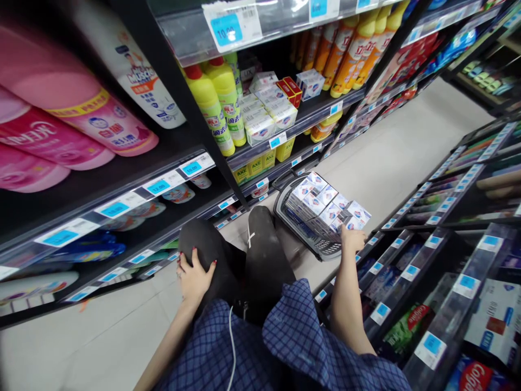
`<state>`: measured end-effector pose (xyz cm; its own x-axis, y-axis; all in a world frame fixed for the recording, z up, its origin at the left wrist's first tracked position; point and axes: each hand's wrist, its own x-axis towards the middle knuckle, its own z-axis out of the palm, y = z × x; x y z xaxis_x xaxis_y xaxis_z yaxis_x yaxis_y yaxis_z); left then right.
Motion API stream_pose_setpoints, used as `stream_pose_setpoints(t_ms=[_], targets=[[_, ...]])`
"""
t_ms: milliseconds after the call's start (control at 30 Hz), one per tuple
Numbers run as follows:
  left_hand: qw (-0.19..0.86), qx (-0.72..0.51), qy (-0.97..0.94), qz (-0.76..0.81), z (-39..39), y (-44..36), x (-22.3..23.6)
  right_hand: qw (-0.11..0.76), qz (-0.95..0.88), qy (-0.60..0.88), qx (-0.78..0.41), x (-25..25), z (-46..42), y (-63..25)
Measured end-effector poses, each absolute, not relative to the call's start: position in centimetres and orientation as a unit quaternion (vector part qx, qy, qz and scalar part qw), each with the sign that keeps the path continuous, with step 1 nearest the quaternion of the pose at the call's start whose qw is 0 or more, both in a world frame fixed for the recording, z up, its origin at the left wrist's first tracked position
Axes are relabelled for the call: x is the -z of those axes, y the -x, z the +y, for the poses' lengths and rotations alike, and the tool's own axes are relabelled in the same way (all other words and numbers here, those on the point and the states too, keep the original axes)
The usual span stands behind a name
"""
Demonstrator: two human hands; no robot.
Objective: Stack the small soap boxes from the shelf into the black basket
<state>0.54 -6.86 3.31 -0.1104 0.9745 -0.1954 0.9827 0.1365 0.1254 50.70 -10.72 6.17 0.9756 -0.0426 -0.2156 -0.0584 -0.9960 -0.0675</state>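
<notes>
My left hand [195, 277] rests on my left knee with its fingers spread, holding nothing. Out to the right, my right hand [353, 238] grips a white and blue box of soap [358, 213] at the end of a dark shopping basket [328, 247]. Rows of similar soap boxes [315, 201] fill this basket, which sits on the floor. The fingertips of my right hand are partly hidden by its back. On the shelf ahead are more soap boxes [264, 122], stacked beside red boxes [290, 91].
Yellow bottles [217, 103] and orange spray cans [350, 51] stand on the left shelving. Large pink bottles [77, 103] are nearer. Toothpaste shelves [439, 336] line the right side. A pale tiled floor [411, 130] runs along the aisle between them.
</notes>
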Motion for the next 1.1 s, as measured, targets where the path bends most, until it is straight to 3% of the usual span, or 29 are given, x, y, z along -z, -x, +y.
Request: stream_pose_setpoints(t_ms=[233, 467, 733, 1100], targets=[[0.114, 0.023, -0.655, 0.746, -6.9, -0.6, -3.5, 0.054, 0.019, 0.991, -0.119, -6.7, -11.4, -51.2], [0.114, 0.016, -0.654, 0.747, -6.9, -0.8, -3.9, 0.033, 0.006, 0.975, -0.22, -8.1, -12.9, -54.1], [0.117, 0.003, -0.659, 0.743, -6.9, -0.5, -3.6, -0.013, -0.04, 0.983, -0.177, -7.7, -11.7, -53.6], [0.119, 0.011, -0.654, 0.747, -7.0, -0.5, -3.5, -0.053, -0.038, 0.976, -0.206, -8.2, -11.0, -53.4]])
